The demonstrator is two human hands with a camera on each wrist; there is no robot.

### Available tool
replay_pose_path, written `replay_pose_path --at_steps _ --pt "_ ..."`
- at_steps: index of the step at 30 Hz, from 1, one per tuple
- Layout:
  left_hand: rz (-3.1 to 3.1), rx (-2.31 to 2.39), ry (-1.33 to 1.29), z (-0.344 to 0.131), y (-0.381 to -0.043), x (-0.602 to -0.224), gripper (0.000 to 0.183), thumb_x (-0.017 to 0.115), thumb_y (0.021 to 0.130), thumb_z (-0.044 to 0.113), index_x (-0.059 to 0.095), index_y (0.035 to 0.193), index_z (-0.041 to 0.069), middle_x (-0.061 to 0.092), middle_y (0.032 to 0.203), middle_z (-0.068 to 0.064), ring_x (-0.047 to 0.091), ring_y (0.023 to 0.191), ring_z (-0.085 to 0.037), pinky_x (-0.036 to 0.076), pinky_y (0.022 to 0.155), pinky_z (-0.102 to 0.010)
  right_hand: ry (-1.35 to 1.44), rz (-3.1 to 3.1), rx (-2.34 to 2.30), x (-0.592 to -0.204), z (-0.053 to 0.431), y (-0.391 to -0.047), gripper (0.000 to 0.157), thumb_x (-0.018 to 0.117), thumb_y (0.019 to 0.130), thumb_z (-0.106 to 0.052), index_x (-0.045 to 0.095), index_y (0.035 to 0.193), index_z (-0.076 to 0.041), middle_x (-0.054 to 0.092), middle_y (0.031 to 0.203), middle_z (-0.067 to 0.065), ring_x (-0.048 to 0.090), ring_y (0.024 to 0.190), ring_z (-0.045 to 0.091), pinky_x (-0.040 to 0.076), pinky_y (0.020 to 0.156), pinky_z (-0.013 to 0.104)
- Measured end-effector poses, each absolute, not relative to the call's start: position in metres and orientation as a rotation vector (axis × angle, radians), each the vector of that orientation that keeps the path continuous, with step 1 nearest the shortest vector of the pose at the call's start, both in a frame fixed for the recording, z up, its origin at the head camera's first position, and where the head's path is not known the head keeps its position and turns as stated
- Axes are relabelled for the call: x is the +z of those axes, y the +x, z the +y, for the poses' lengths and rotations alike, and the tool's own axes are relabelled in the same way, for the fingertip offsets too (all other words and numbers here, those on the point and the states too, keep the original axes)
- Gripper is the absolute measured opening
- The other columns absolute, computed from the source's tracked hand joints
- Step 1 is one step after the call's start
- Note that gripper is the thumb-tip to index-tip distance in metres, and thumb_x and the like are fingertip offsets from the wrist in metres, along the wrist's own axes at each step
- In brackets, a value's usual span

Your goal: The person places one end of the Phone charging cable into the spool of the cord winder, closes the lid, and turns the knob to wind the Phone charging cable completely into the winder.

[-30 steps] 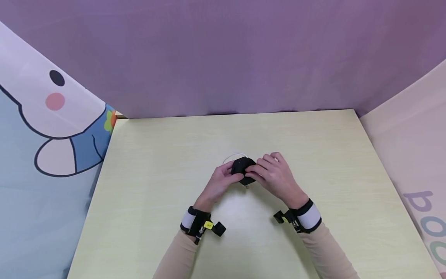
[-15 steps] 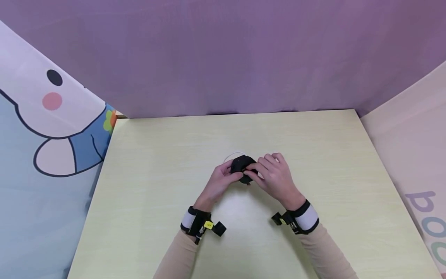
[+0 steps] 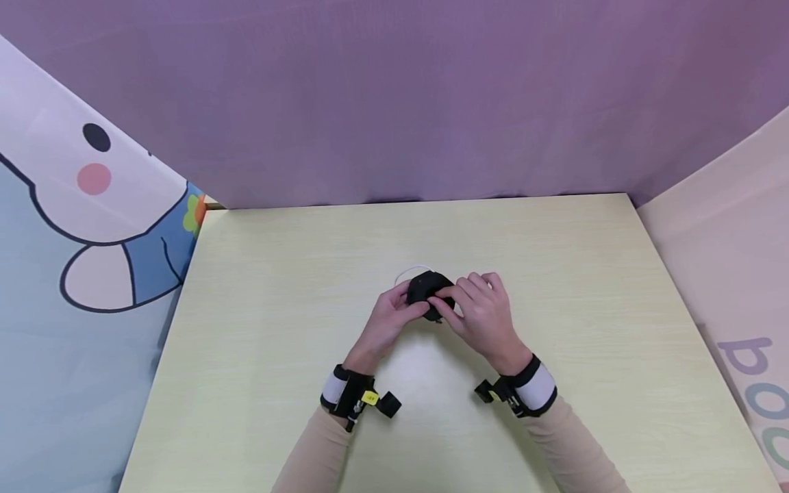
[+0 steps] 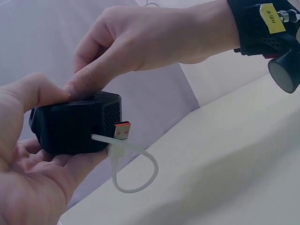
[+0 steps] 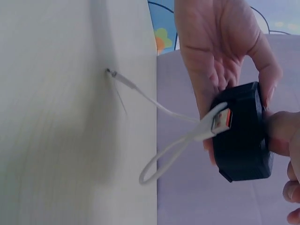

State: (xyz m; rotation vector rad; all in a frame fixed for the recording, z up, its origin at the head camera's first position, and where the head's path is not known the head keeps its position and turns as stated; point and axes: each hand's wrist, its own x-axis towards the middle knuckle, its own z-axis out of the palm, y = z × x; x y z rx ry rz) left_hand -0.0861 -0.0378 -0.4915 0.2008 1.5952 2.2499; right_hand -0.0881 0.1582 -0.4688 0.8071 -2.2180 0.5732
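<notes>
My left hand (image 3: 387,320) grips a black, many-sided case (image 3: 424,282) above the table, thumb on top and fingers underneath. A thin white USB cable (image 4: 155,174) comes out of a hole in the case's side and bends into a loop. Its USB plug (image 4: 122,131), with an orange-red insert, lies against that side. In the right wrist view the cable's other end (image 5: 123,79) hangs down towards the table. My right hand (image 3: 483,316) pinches at the top face of the case with thumb and index finger; the part between those fingertips is hidden.
The pale wooden table (image 3: 296,274) stretches around both hands. A purple cloth (image 3: 394,103) rises behind its far edge. Printed panels stand left (image 3: 37,342) and right (image 3: 727,260). Both wrists wear bands with small black cameras (image 3: 389,404).
My right wrist has shifted slightly left and turned, its fingertips staying on the case. The case has risen a little in the head view. My left hand keeps its grip.
</notes>
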Motion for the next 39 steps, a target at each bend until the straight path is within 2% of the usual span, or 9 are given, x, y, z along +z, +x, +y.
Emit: replay_pose_path --at_steps 8,22,32,39 --pt "1.600 2.266 0.178 -0.037 -0.085 -0.491 0.050 0.061 0.097 -0.002 0.050 0.146 -0.009 0.059 0.140 -0.030 0.067 0.115 -0.011 0.055 0.095 -0.024 0.720 -2.232 0.662 -0.471 0.152 -0.084 0.026 0.077 0.092 -0.029 0.073 0.082 -0.006 0.064 0.067 0.003 0.053 0.062 0.023 0.041 0.070 0.043" --pt "1.586 2.289 0.185 -0.034 -0.085 -0.491 0.051 0.061 0.098 -0.004 0.049 0.147 -0.008 0.058 0.142 -0.029 0.067 0.116 -0.011 0.055 0.096 -0.025 0.657 -2.235 0.768 -0.474 0.146 -0.079 0.031 0.068 0.099 -0.030 0.068 0.081 -0.005 0.065 0.062 0.003 0.050 0.054 0.019 0.037 0.064 0.039" --pt "1.588 2.310 0.174 -0.031 -0.085 -0.492 0.050 0.061 0.097 -0.005 0.049 0.145 -0.011 0.057 0.141 -0.031 0.066 0.116 -0.010 0.055 0.097 -0.024 0.573 -2.199 0.822 -0.476 0.140 -0.078 0.018 0.078 0.086 -0.015 0.069 0.075 -0.004 0.063 0.060 0.004 0.052 0.051 0.018 0.035 0.057 0.037" --pt "1.595 2.322 0.175 -0.029 -0.085 -0.493 0.051 0.062 0.097 -0.005 0.049 0.146 -0.010 0.057 0.142 -0.030 0.065 0.120 -0.013 0.054 0.098 -0.025 0.503 -2.232 0.859 -0.476 0.137 -0.076 0.020 0.077 0.087 -0.016 0.068 0.073 -0.005 0.061 0.057 0.003 0.053 0.049 0.020 0.034 0.057 0.035"
